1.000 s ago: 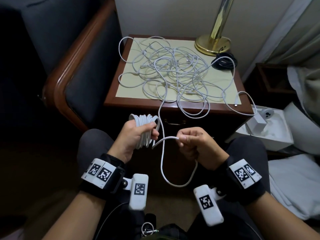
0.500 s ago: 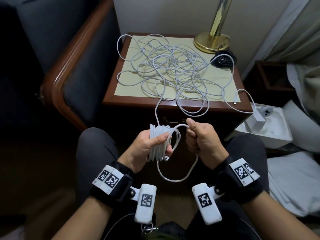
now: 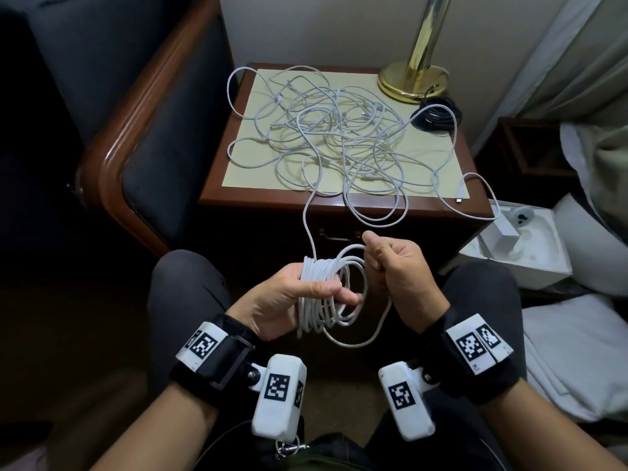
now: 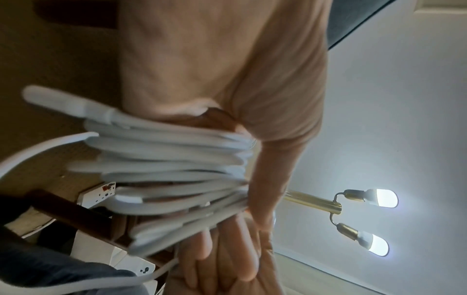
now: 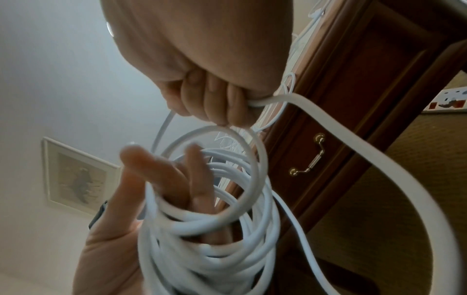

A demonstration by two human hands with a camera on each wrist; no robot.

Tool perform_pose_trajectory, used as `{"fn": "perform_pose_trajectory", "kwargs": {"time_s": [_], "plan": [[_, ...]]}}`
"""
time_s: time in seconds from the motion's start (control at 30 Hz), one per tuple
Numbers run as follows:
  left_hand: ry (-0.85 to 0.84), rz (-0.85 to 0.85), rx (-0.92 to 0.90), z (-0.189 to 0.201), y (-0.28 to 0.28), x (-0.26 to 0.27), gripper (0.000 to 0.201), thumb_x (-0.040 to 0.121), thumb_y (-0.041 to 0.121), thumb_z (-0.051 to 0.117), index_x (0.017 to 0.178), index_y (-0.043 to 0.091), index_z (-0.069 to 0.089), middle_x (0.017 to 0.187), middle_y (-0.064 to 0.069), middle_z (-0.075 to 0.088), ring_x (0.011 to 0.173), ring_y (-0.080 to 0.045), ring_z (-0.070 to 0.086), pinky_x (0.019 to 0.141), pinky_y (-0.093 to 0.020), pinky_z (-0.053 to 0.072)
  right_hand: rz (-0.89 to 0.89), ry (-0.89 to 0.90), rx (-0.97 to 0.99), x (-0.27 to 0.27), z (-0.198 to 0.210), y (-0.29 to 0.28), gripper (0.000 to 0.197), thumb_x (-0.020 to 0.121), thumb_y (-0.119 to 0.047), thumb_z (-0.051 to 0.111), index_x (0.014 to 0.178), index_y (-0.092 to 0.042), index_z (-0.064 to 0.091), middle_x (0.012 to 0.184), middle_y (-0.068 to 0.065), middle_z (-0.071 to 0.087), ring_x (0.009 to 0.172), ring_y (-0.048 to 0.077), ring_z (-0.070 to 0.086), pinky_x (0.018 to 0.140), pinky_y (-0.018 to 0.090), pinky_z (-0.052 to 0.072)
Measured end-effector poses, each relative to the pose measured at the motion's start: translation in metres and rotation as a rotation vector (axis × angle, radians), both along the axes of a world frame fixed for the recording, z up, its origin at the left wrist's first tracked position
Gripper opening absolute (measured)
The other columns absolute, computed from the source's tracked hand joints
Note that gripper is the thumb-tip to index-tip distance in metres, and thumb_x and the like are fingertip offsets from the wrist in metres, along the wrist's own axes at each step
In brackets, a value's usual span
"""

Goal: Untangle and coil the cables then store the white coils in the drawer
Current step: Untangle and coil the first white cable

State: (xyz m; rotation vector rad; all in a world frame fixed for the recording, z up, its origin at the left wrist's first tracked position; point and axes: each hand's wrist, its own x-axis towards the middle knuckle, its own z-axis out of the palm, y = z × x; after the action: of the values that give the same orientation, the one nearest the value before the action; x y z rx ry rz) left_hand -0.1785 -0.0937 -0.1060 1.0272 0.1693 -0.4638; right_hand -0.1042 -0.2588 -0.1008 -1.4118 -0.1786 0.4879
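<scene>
1. The left hand grips a white coil over the lap, thumb pressed across the turns so they cannot spring loose.
2. The right hand, closed in a fist, pinches the free cable, apparently guiding the next loop onto the coil.
3. That cable runs up to the white tangle spread on the worktop, beside a brass lamp base and a black coil.
4. The drawer below appears closed, though only its handle shows clearly.

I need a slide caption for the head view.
Left hand holds white coil; right hand feeds cable from tangle on nightstand.
</scene>
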Motion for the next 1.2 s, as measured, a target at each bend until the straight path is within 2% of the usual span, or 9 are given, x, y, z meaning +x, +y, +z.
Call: {"fn": "perform_pose_trajectory", "kwargs": {"time_s": [0.07, 0.23, 0.4, 0.63, 0.7, 0.8, 0.93, 1.03, 1.2], "plan": [[-0.025, -0.033, -0.023, 0.001, 0.003, 0.000, 0.020, 0.077, 0.010, 0.074, 0.087, -0.003, 0.063, 0.079, -0.014, 0.071, 0.082, -0.026, 0.071, 0.077, -0.034, 0.057, 0.041, 0.002, 0.018, 0.000, 0.000, -0.003, 0.046, 0.092, -0.026, 0.049, 0.052, -0.011, 0.033, 0.041, -0.003, 0.025, 0.036, 0.009, 0.017, 0.038, 0.016, 0.015], [-0.028, 0.025, -0.090, 0.005, 0.027, 0.001, 0.033, 0.065, 0.025, 0.086, 0.080, 0.001, 0.070, 0.052, -0.001, 0.053, 0.045, -0.010, 0.050, 0.052, -0.020, 0.045, 0.254, -0.085, -0.137, -0.002, -0.006, -0.018, 0.042, 0.088, -0.028, 0.064, 0.056, -0.005, 0.050, 0.042, 0.001, 0.034, 0.039, 0.010, 0.028, 0.042, 0.019, 0.022], [-0.035, 0.343, -0.111, 0.018, 0.068, -0.003, 0.040, 0.040, 0.023, 0.093, 0.066, 0.003, 0.070, 0.041, 0.006, 0.042, 0.034, -0.003, 0.039, 0.050, -0.016, 0.040, 0.435, -0.154, -0.431, 0.005, -0.007, -0.034, 0.026, 0.075, -0.008, 0.078, 0.063, -0.010, 0.054, 0.049, -0.006, 0.046, 0.045, 0.004, 0.039, 0.046, 0.016, 0.033], [-0.073, 0.690, -0.226, 0.030, 0.119, -0.015, 0.017, 0.059, 0.020, 0.075, 0.065, 0.013, 0.061, 0.043, 0.013, 0.038, 0.037, -0.002, 0.036, 0.060, -0.015, 0.048, -0.073, -0.175, -0.253, 0.025, -0.005, -0.045, 0.025, 0.073, 0.004, 0.075, 0.069, -0.008, 0.053, 0.048, -0.004, 0.053, 0.040, 0.007, 0.043, 0.041, 0.017, 0.034], [-0.057, 0.766, -0.225, 0.029, 0.115, -0.013, 0.010, 0.077, 0.019, 0.059, 0.068, 0.014, 0.058, 0.044, 0.013, 0.037, 0.039, -0.002, 0.036, 0.060, -0.016, 0.048, -0.185, -0.296, -0.366, 0.025, -0.008, -0.038, 0.026, 0.071, 0.001, 0.079, 0.064, -0.012, 0.057, 0.054, -0.002, 0.057, 0.047, 0.006, 0.050, 0.047, 0.019, 0.041], [-0.065, 0.835, -0.216, 0.026, 0.104, -0.007, 0.026, 0.093, 0.019, 0.045, 0.071, 0.014, 0.057, 0.047, 0.011, 0.041, 0.044, -0.002, 0.039, 0.063, -0.018, 0.047, -0.238, -0.445, -0.601, 0.019, -0.014, -0.027, 0.029, 0.070, -0.007, 0.081, 0.058, -0.022, 0.059, 0.058, -0.002, 0.060, 0.056, 0.012, 0.053, 0.057, 0.026, 0.044], [-0.111, 0.872, -0.195, 0.025, 0.088, 0.004, 0.024, 0.090, 0.014, 0.052, 0.068, 0.013, 0.063, 0.054, 0.005, 0.050, 0.050, -0.006, 0.050, 0.062, -0.018, 0.047, 0.044, -0.500, -0.797, 0.000, -0.024, -0.015, 0.027, 0.078, -0.009, 0.074, 0.062, -0.027, 0.062, 0.058, -0.011, 0.056, 0.061, 0.009, 0.053, 0.062, 0.023, 0.038], [-0.119, 0.870, -0.022, 0.024, 0.075, 0.009, 0.020, 0.086, 0.011, 0.057, 0.070, 0.009, 0.068, 0.057, 0.001, 0.059, 0.054, -0.012, 0.061, 0.062, -0.022, 0.054, 0.307, -0.482, -0.837, -0.015, -0.024, -0.007, 0.037, 0.083, -0.010, 0.066, 0.055, -0.032, 0.054, 0.053, -0.012, 0.054, 0.058, 0.002, 0.051, 0.059, 0.022, 0.038], [-0.129, 0.744, 0.197, 0.022, 0.051, 0.011, 0.014, 0.083, 0.012, 0.062, 0.089, -0.001, 0.064, 0.057, -0.006, 0.061, 0.051, -0.018, 0.062, 0.053, -0.025, 0.052, 0.443, -0.275, -0.520, -0.023, -0.004, 0.006, 0.039, 0.095, -0.010, 0.052, 0.056, -0.017, 0.053, 0.037, -0.011, 0.045, 0.037, 0.001, 0.039, 0.044, 0.014, 0.029]]}}
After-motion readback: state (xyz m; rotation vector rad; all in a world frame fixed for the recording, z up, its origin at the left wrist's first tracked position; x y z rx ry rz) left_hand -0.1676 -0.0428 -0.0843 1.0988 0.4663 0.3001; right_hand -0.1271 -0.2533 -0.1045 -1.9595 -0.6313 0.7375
